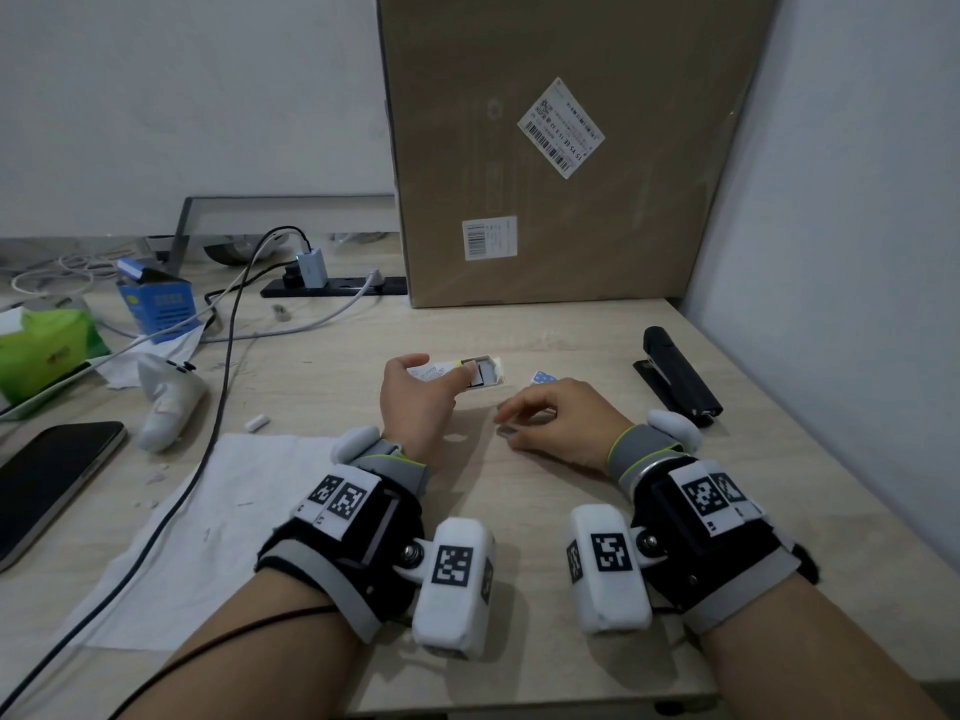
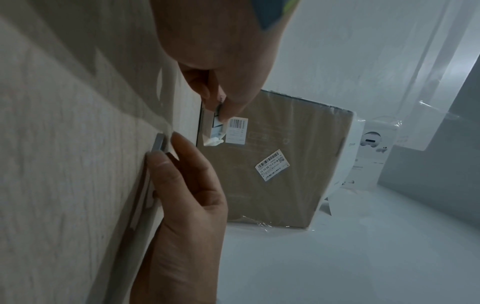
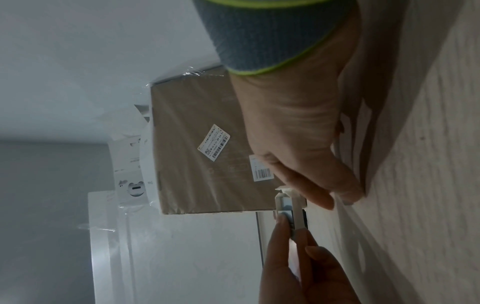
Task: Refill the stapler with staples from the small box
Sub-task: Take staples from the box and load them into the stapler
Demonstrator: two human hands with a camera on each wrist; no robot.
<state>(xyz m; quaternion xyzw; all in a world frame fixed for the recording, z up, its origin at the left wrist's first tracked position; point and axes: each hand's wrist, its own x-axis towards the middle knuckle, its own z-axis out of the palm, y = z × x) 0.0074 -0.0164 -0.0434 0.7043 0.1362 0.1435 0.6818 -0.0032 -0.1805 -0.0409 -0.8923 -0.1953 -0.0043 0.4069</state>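
My left hand [image 1: 447, 374] grips the small white staple box [image 1: 441, 370] just above the desk. Its tray is slid out to the right, showing grey staples [image 1: 480, 371]. The left wrist view shows the same box [image 2: 215, 125] pinched between thumb and fingers. To the right, my right hand [image 1: 506, 423] rests its fingertips on the desk and pinches a short grey staple strip [image 1: 506, 432], which lies flat on the wood [image 2: 158, 143]. The black stapler [image 1: 675, 376] lies closed on the desk, further right, untouched. A small blue dotted piece [image 1: 543, 377] sits between box and right hand.
A tall cardboard box [image 1: 561, 148] stands at the back. On the left are a white tissue sheet [image 1: 208, 511], a black cable [image 1: 223, 381], a phone [image 1: 47, 485], a white controller [image 1: 166, 402], a blue carton [image 1: 156, 304] and a green pack [image 1: 41, 350]. A wall bounds the right.
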